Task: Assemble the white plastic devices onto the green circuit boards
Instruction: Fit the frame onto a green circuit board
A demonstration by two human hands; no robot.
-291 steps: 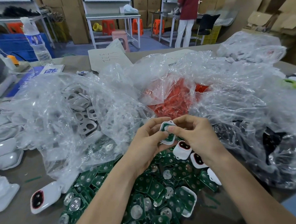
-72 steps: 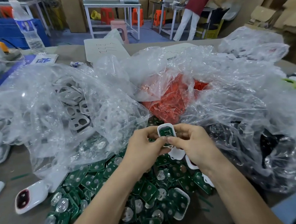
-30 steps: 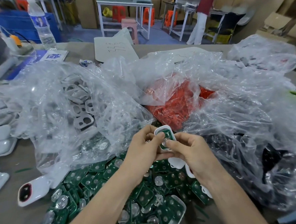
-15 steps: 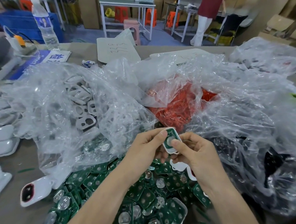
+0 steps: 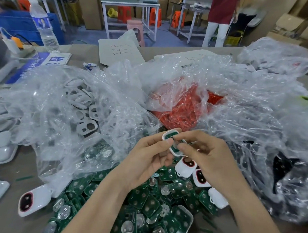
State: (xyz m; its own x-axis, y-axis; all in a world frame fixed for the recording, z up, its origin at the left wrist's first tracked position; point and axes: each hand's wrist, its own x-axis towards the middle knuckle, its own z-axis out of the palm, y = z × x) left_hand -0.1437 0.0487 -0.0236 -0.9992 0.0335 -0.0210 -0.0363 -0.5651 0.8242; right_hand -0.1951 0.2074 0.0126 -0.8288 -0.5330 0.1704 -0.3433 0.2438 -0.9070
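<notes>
- Over the heap of loose green circuit boards with round metal discs, near the front of the grey bench, a small rounded white plastic shell with a green board laid in it is held up between both hands.
- The shell's left edge is pinched by the left hand, thumb on top. Its right side is gripped by the right hand, forefinger and thumb curled onto the board.
- The board is judged to be at the point of being pressed home. It should be squared to the rim before any force is used.
- Pressure is best spread along the board's edges, with the shell backed from behind. A tilted board is better lifted and reseated than forced.
- The shell's lower half and back are covered by fingers, so a flush fit cannot be confirmed.
- Parts inside the crumpled clear plastic bags are blurred by film, and only pale frames and a red mass can be made out.
</notes>
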